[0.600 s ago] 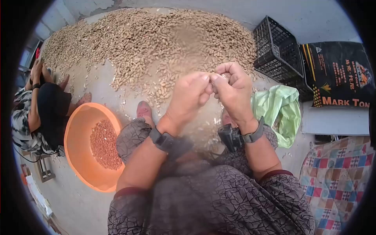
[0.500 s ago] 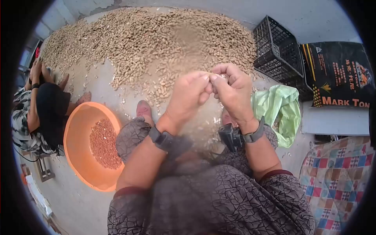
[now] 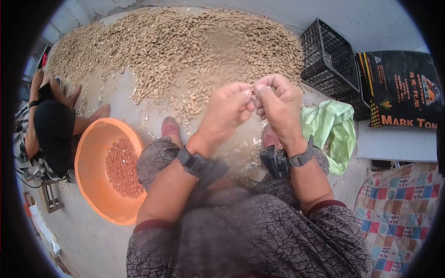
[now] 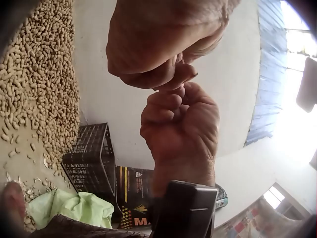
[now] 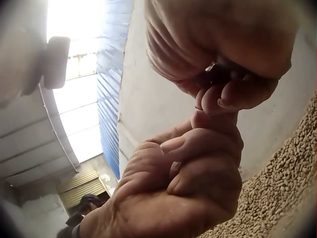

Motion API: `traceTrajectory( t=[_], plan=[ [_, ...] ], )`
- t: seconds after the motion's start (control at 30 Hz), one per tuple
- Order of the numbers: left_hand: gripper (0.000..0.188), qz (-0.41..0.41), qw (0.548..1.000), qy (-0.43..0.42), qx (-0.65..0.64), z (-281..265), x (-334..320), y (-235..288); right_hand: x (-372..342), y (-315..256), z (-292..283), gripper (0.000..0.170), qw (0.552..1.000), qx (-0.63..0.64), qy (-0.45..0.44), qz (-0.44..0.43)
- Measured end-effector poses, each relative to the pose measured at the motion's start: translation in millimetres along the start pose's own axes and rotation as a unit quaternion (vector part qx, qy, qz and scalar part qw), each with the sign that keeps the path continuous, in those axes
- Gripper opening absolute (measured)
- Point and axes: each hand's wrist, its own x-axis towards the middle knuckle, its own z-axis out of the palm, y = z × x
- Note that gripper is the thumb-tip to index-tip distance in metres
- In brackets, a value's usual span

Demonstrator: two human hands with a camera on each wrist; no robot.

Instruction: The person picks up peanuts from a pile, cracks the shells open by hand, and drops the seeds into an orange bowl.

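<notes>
My left hand (image 3: 227,111) and right hand (image 3: 280,109) meet fingertip to fingertip in front of me. Between the thumbs and forefingers they pinch a small brownish peanut (image 3: 253,89), mostly covered by the fingers. The other right fingers curl into the palm, where the right wrist view shows a pale shell fragment (image 5: 211,66). Beyond the hands a large heap of unshelled peanuts (image 3: 176,51) spreads along the wall. Left of my leg stands an orange tub (image 3: 92,171) with reddish shelled peanuts (image 3: 123,171) in it.
A light green plastic bag (image 3: 340,120) lies open right of my knee. Behind it stand a black crate (image 3: 320,51) and a black printed sack (image 3: 398,88). A checked cloth (image 3: 398,208) lies at the lower right. Another person (image 3: 55,125) sits at far left. Shell bits litter the floor.
My thumbs have drawn slightly apart, and the small peanut shows between the fingertips. At far left the other person has leaned forward, bringing a dark-covered head into sight.
</notes>
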Motion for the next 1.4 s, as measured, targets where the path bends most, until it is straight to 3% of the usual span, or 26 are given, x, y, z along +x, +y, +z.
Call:
traceTrajectory(
  t=[0.1, 0.3, 0.37, 0.43, 0.5, 0.53, 0.57, 0.63, 0.7, 0.77, 0.9, 0.97, 1.0, 1.07, 1.1, 1.13, 1.17, 1.23, 1.3, 1.37, 1.4],
  plan=[
    [0.015, 0.027, 0.999, 0.007, 0.033, -0.4, -0.7, -1.1, 0.4, 2.3, -0.5, 0.009, 0.999, -0.037, -0.004, -0.019],
    [0.014, 0.056, 0.997, 0.038, 0.035, -5.8, -1.9, 1.9, 2.5, 0.5, -8.4, 0.009, 0.998, 0.039, -0.024, 0.046],
    [0.018, 0.102, 0.994, 0.016, 0.038, -7.3, -3.9, 9.5, 3.4, 0.1, -15.1, 0.011, 0.995, 0.049, -0.06, 0.057],
    [0.022, 0.081, 0.996, 0.033, 0.011, -12.4, -4.4, 18.4, -0.6, 0.1, -22.1, 0.013, 0.994, 0.039, -0.078, 0.065],
    [0.022, 0.061, 0.997, 0.011, -0.034, -29.4, -5.7, 27.6, -6.4, -1.5, -31.1, 0.014, 0.96, -0.095, -0.237, 0.117],
    [0.022, 0.086, 0.996, -0.002, -0.028, -34.5, -7.1, 33.6, -5.8, 4.2, -38.0, 0.019, 0.921, -0.155, -0.322, 0.156],
    [0.022, 0.083, 0.996, 0.0, -0.029, -38.4, -12.5, 41.5, -5.4, 15.5, -42.6, 0.019, 0.921, -0.153, -0.322, 0.16],
    [0.021, 0.092, 0.995, 0.023, 0.011, -45.6, -25.1, 64.5, -7.3, 35.4, -47.6, 0.025, 0.839, -0.297, -0.452, 0.06],
    [0.018, 0.07, 0.997, 0.007, 0.003, -69.6, -38.2, 94.8, -18.5, 44.7, -49.3, 0.031, 0.839, -0.357, -0.408, 0.038],
    [0.017, 0.095, 0.994, 0.012, 0.054, -92.8, -57.2, 127.0, -23.7, 74.1, -54.7, 0.032, 0.798, -0.505, -0.327, -0.019],
    [0.017, 0.115, 0.961, 0.225, 0.115, -138.0, -98.2, 169.5, -12.5, 121.3, -62.9, 0.034, 0.785, -0.518, -0.336, 0.054],
    [0.024, 0.079, 0.921, 0.3, 0.234, -173.9, -120.5, 181.7, -6.4, 151.8, -71.6, 0.034, 0.802, -0.497, -0.317, 0.098],
    [0.027, 0.062, 0.897, 0.326, 0.293, -192.9, -131.0, 181.8, -5.3, 166.6, -77.1, 0.034, 0.802, -0.496, -0.317, 0.099],
    [0.032, 0.01, 0.802, 0.425, 0.42, -231.2, -146.1, 170.4, -1.9, 186.4, -90.0, 0.031, 0.798, -0.525, -0.295, 0.035],
    [0.035, -0.042, 0.785, 0.427, 0.447, -250.7, -156.2, 167.5, 0.9, 187.9, -94.0, 0.031, 0.799, -0.525, -0.292, 0.037],
    [0.037, -0.103, 0.732, 0.443, 0.507, -251.2, -164.5, 162.4, 3.2, 189.0, -97.6, 0.03, 0.797, -0.522, -0.292, 0.087],
    [0.037, -0.114, 0.724, 0.444, 0.516, -286.9, -176.5, 157.0, 6.4, 190.3, -101.4, 0.03, 0.794, -0.517, -0.291, 0.136],
    [0.035, -0.177, 0.578, 0.473, 0.641, -291.3, -184.7, 147.8, 8.9, 221.1, -119.5, 0.027, 0.804, -0.523, -0.268, 0.091],
    [0.033, -0.163, 0.601, 0.427, 0.655, -286.6, -189.7, 147.5, 13.2, 246.1, -134.3, 0.025, 0.811, -0.529, -0.248, 0.046],
    [0.029, -0.131, 0.66, 0.329, 0.663, -261.1, -180.4, 159.8, 22.7, 259.2, -142.6, 0.024, 0.839, -0.472, -0.183, 0.2],
    [0.028, -0.077, 0.694, 0.313, 0.644, -219.0, -167.2, 164.3, 28.2, 269.9, -144.9, 0.024, 0.84, -0.47, -0.185, 0.2]
  ],
)
